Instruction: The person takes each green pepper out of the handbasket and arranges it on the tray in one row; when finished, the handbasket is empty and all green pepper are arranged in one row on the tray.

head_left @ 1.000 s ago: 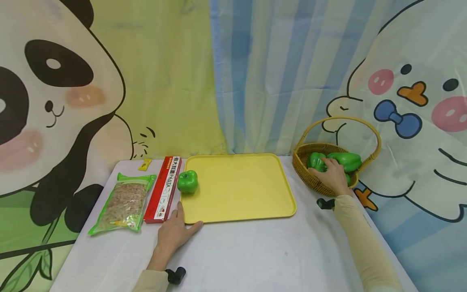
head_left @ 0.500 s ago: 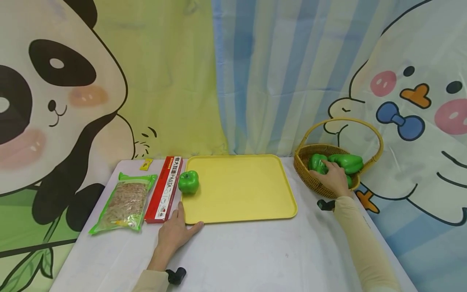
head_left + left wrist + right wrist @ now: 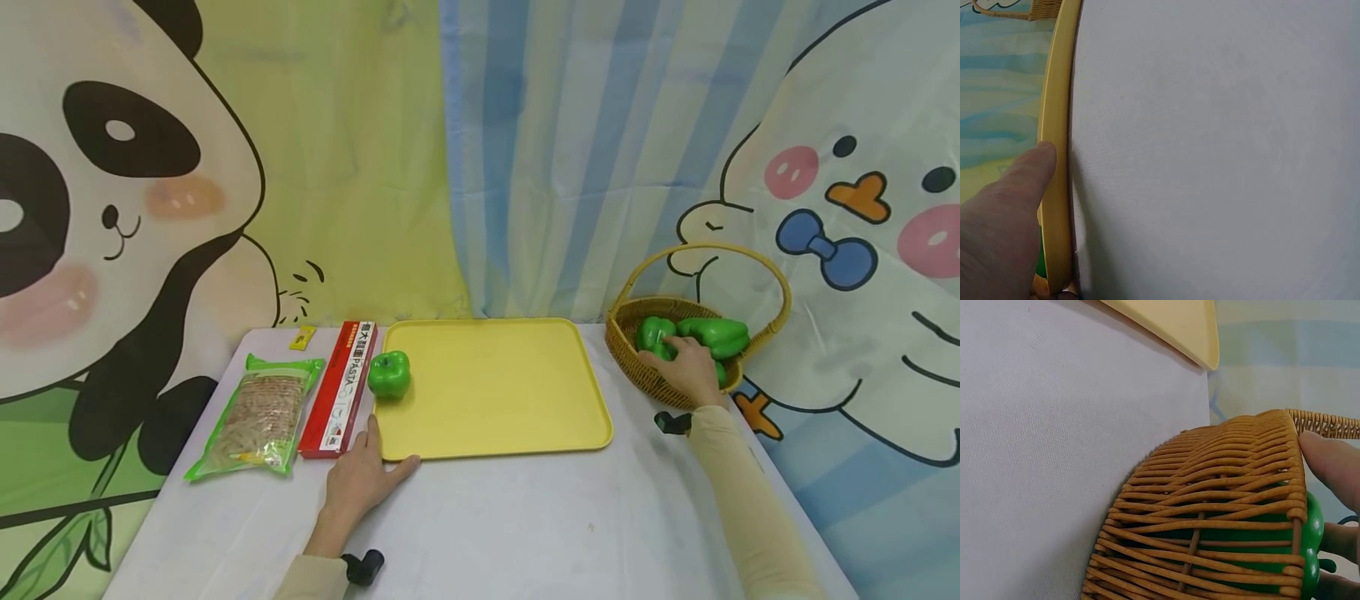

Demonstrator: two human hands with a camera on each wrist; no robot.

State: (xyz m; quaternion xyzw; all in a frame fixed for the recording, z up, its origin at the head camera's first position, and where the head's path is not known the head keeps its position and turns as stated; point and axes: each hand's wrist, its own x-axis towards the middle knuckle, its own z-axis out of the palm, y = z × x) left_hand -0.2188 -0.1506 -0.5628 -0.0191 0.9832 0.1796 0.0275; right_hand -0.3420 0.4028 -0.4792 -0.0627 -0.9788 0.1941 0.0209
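Observation:
My left hand (image 3: 358, 482) rests at the near left corner of a yellow tray (image 3: 495, 392), fingers spread along its edge. In the left wrist view, a finger lies on the tray's rim (image 3: 1054, 187). A green bell pepper (image 3: 388, 374) sits at the tray's left side. At the right, my right hand (image 3: 692, 371) reaches into a wicker basket (image 3: 636, 373). Its thumb and fingers bend around a green bell pepper (image 3: 1313, 534) behind the near rim; part of the grip is hidden. Another rounded green pepper (image 3: 654, 330) and a longer green pepper (image 3: 716, 336) lie beside it.
Left of the tray lie a red and white pasta box (image 3: 339, 392) and a clear, green-edged bag of brown noodles (image 3: 258, 417). A small yellow packet (image 3: 302, 337) is near the back edge. The basket's handle (image 3: 705, 246) arches above the right hand.
The head view has shifted slightly. The right fingertips sit a little lower among the peppers, bent more. The left hand, tray and single pepper stay where they were.

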